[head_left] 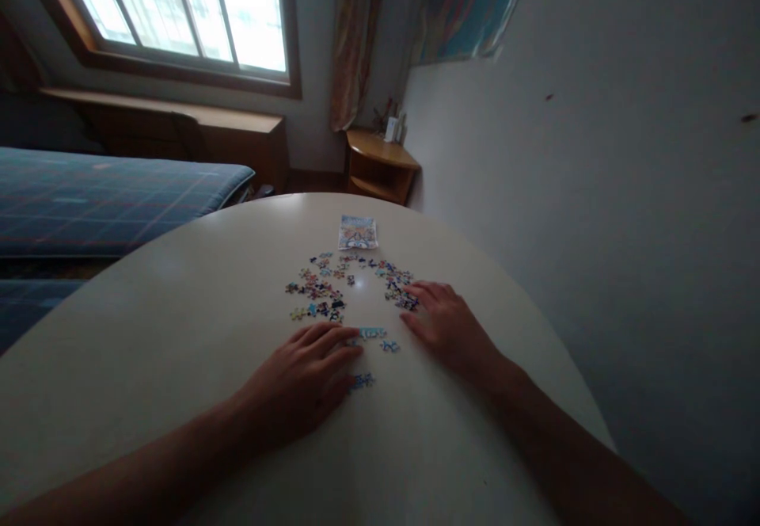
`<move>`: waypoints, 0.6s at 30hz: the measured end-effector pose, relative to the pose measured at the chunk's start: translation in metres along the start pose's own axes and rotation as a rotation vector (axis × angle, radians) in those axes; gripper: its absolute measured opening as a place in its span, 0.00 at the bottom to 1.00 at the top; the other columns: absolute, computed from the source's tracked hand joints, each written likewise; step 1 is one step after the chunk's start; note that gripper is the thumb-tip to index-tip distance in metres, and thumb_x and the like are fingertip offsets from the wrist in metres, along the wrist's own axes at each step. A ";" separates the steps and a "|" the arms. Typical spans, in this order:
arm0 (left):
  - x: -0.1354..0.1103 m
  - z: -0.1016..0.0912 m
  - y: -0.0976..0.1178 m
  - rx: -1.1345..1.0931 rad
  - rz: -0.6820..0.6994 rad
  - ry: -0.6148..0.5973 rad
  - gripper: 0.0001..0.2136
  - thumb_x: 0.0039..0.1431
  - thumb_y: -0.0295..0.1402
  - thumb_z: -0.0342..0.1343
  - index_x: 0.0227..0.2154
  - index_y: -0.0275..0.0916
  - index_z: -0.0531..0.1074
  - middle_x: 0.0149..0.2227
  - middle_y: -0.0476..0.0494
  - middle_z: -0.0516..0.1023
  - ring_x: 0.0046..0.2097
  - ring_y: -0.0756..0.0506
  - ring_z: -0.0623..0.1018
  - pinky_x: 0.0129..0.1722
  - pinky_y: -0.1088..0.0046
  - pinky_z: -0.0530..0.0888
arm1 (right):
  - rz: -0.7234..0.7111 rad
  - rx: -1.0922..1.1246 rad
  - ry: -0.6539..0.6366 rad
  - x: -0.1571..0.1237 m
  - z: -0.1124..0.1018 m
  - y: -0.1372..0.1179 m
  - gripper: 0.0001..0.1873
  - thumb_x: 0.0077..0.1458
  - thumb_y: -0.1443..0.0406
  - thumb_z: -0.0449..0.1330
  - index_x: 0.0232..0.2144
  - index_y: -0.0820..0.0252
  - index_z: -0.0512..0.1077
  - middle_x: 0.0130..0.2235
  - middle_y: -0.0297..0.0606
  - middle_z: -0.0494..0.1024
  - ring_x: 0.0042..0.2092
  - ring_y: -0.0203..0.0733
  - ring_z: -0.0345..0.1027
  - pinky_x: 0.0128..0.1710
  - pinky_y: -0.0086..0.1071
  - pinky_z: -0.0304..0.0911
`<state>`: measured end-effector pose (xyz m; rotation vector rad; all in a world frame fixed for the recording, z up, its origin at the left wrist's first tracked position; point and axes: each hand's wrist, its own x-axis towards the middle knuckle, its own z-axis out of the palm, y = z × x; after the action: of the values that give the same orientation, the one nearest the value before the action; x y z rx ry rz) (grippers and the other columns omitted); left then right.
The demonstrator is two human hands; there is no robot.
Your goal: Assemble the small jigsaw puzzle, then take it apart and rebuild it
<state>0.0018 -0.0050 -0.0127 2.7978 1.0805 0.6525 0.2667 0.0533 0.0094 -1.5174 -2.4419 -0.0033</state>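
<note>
Jigsaw pieces (pixel 337 304) lie loose in an arc toward the round table's (pixel 207 288) far edge; I judge most of the joining remains. Farther from that edge, a light-blue strip (pixel 373 333) and a blue cluster (pixel 363 381) appear joined. My left hand (pixel 317 367) covers their left ends, fingers spread; my right hand (pixel 442 320) meets the arc's right end, thumb and fingers parted. I see neither gripping a piece.
</note>
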 end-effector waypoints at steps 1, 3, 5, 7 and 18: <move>0.000 0.000 0.000 -0.002 -0.002 0.004 0.16 0.63 0.31 0.53 0.53 0.42 0.68 0.57 0.42 0.71 0.56 0.40 0.71 0.56 0.54 0.71 | -0.075 0.018 -0.033 0.000 0.002 -0.002 0.25 0.64 0.57 0.53 0.60 0.58 0.64 0.60 0.45 0.68 0.62 0.51 0.57 0.61 0.47 0.54; 0.000 -0.001 0.001 -0.004 -0.006 0.008 0.16 0.63 0.30 0.53 0.53 0.42 0.69 0.57 0.41 0.72 0.56 0.39 0.71 0.56 0.54 0.71 | -0.173 0.034 -0.109 -0.001 0.005 -0.004 0.27 0.65 0.55 0.50 0.63 0.56 0.61 0.65 0.42 0.62 0.66 0.52 0.49 0.63 0.49 0.49; 0.001 -0.002 0.001 0.001 -0.009 0.006 0.15 0.63 0.31 0.52 0.53 0.42 0.69 0.56 0.41 0.72 0.55 0.39 0.71 0.55 0.53 0.71 | -0.187 0.032 -0.147 0.000 0.006 -0.002 0.26 0.67 0.54 0.47 0.62 0.55 0.62 0.66 0.40 0.61 0.68 0.52 0.46 0.64 0.50 0.47; 0.001 -0.001 0.000 0.007 -0.007 -0.001 0.16 0.63 0.31 0.53 0.53 0.42 0.68 0.56 0.41 0.72 0.55 0.39 0.71 0.55 0.52 0.71 | -0.147 0.030 -0.129 0.002 0.006 0.002 0.24 0.67 0.55 0.47 0.60 0.55 0.65 0.64 0.39 0.63 0.68 0.51 0.46 0.64 0.50 0.47; 0.001 0.000 0.001 -0.018 -0.014 0.018 0.15 0.63 0.31 0.53 0.52 0.42 0.69 0.56 0.41 0.72 0.56 0.39 0.71 0.56 0.53 0.70 | -0.101 0.116 0.004 0.013 0.011 0.005 0.23 0.65 0.58 0.50 0.59 0.60 0.65 0.63 0.43 0.65 0.67 0.47 0.50 0.65 0.47 0.47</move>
<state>0.0035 -0.0052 -0.0120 2.7727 1.0904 0.6838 0.2638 0.0684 0.0010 -1.3437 -2.4672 0.1137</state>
